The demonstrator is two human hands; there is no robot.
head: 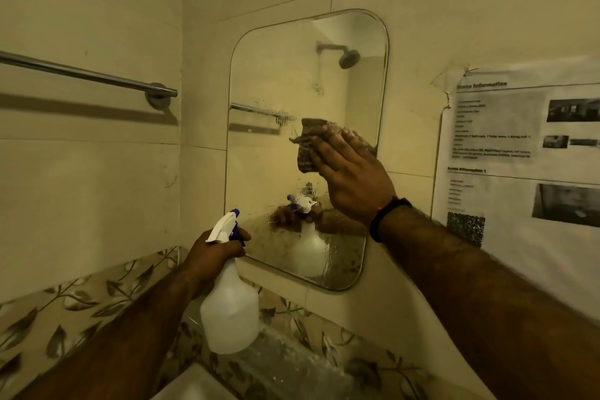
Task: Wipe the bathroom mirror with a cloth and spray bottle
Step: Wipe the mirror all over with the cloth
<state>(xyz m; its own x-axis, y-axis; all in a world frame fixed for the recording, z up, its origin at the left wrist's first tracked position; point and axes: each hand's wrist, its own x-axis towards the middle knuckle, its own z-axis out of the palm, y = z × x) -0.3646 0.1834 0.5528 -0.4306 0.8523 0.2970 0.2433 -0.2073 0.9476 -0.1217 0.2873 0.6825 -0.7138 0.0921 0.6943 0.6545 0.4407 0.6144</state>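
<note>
A rounded-corner mirror (279, 75) hangs on the tiled wall, its lower half wet with spray droplets and streaks. My right hand (354, 178) lies flat against the glass near the mirror's right edge, pressing a dark grey cloth (306, 148) onto it; part of the cloth is hidden under my fingers. My left hand (214, 252) grips the neck of a white spray bottle (230, 312) with a blue trigger, held upright below the mirror's lower left corner, nozzle toward the glass. The bottle and hand are reflected in the mirror.
A chrome towel bar (87, 75) runs along the left wall. A printed paper sheet (519, 153) is taped to the wall right of the mirror. A leaf-patterned tile border (81, 305) runs below, and a white basin edge (194, 386) shows at the bottom.
</note>
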